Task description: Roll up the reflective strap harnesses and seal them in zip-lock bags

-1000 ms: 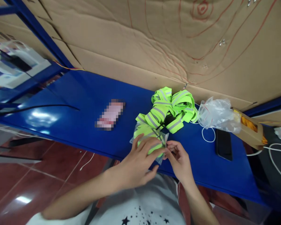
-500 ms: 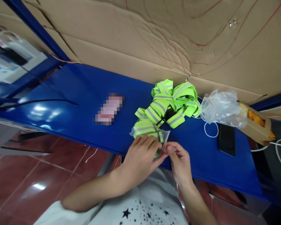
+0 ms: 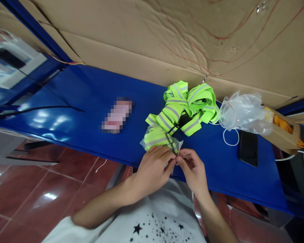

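Note:
A clear plastic bag [image 3: 157,136] with a folded lime-green reflective strap inside lies at the front edge of the blue table. My left hand [image 3: 155,165] is closed on the bag's near edge, its fingers curled over the plastic. Close against it, my right hand [image 3: 192,167] pinches the same edge at the bag's right corner between thumb and forefinger. The fingertips of both hands nearly meet there. Just behind the bag sits a loose heap of lime-green reflective straps [image 3: 171,113] with grey stripes and some black parts.
Right of the straps are crumpled clear plastic bags [image 3: 243,113], a cardboard box [image 3: 283,131] with orange contents, a white cable [image 3: 230,144] and a black phone [image 3: 248,148]. A blurred-out pink item [image 3: 118,116] lies left on the blue table [image 3: 91,141]. A cardboard wall [image 3: 131,50] rises behind.
Both hands have drawn closer together along the bag's edge, with the right fingertips now against the left ones. The bag's open-looking right side has been gathered in. The view has shifted slightly.

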Action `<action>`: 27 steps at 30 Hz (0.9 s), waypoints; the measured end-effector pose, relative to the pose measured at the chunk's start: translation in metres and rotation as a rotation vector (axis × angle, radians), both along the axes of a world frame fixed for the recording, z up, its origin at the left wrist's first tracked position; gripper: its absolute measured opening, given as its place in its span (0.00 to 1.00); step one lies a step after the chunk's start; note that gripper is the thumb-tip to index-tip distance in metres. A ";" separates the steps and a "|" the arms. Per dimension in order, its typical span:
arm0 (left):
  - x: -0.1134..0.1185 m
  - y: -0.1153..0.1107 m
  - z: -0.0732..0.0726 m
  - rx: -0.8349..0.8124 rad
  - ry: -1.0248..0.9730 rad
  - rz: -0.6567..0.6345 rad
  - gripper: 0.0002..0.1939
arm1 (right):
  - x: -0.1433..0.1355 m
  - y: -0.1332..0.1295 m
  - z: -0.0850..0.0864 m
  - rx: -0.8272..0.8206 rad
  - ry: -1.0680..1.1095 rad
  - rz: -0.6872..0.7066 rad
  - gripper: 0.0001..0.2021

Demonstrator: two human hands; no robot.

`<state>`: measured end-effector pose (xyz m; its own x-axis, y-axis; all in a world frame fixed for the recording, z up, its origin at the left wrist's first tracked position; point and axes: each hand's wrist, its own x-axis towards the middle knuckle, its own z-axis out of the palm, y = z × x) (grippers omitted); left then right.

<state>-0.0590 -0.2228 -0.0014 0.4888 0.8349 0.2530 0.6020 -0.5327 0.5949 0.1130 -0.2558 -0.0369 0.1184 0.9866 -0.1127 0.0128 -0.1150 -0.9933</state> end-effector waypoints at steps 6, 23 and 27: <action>-0.002 0.000 0.007 -0.048 -0.158 0.059 0.09 | 0.002 -0.006 0.007 0.136 -0.329 -0.008 0.05; -0.014 0.020 0.030 0.257 -0.266 0.352 0.06 | 0.007 0.023 0.029 0.192 -0.520 0.005 0.07; -0.021 0.021 0.037 0.004 -0.633 0.379 0.05 | 0.008 0.020 0.018 0.096 -0.091 0.085 0.12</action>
